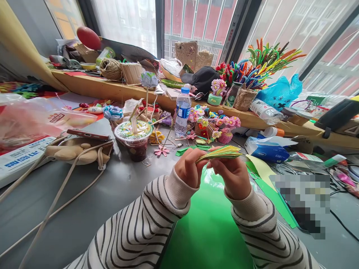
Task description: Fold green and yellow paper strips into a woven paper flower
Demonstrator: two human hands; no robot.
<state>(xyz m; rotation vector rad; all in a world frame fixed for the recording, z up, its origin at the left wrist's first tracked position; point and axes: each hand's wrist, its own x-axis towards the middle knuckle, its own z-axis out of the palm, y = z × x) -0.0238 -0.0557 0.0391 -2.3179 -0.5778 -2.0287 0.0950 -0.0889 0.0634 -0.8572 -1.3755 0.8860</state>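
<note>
My left hand (190, 168) and my right hand (235, 175) meet above a green sheet (207, 228) on the grey table. Both pinch a folded stack of yellow-green paper (220, 153), held flat and edge-on, its free end pointing right. The left fingers grip its left end, the right fingers hold it from below near the middle. My striped sleeves come in from the bottom edge.
A lidded drink cup (134, 138) and a water bottle (183, 111) stand beyond my hands. Small paper flower pots (215, 129) crowd the middle. A tissue pack (266, 151) lies right, a phone on a beige bag (84, 149) left. Pipe cleaners (263, 59) fill the sill.
</note>
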